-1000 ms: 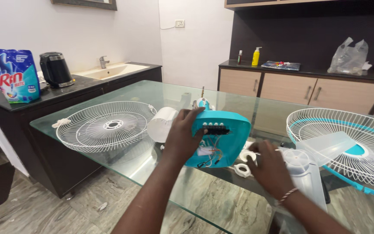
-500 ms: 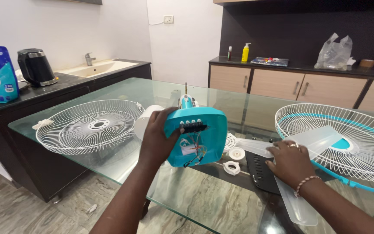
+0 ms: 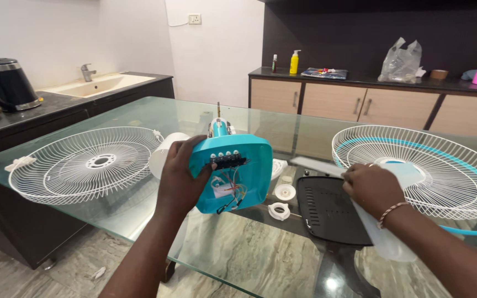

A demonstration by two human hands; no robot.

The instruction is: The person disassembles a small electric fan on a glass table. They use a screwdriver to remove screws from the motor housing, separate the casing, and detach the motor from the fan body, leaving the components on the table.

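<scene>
Your left hand (image 3: 179,175) grips the turquoise fan base housing (image 3: 233,174), tilted up off the glass table (image 3: 139,113) so its open underside faces you, with a black switch block and coloured wires showing inside. Right of the housing, your right hand (image 3: 372,189) presses on the translucent fan blade (image 3: 385,240), which lies across a black vented cover (image 3: 329,209) and touches it. Between the housing and that cover sit two white plastic ring nuts (image 3: 279,211). Left of the housing lies a white wire grille (image 3: 81,163), flat on the glass. Far right of the housing rests a second grille with a turquoise rim (image 3: 432,165).
</scene>
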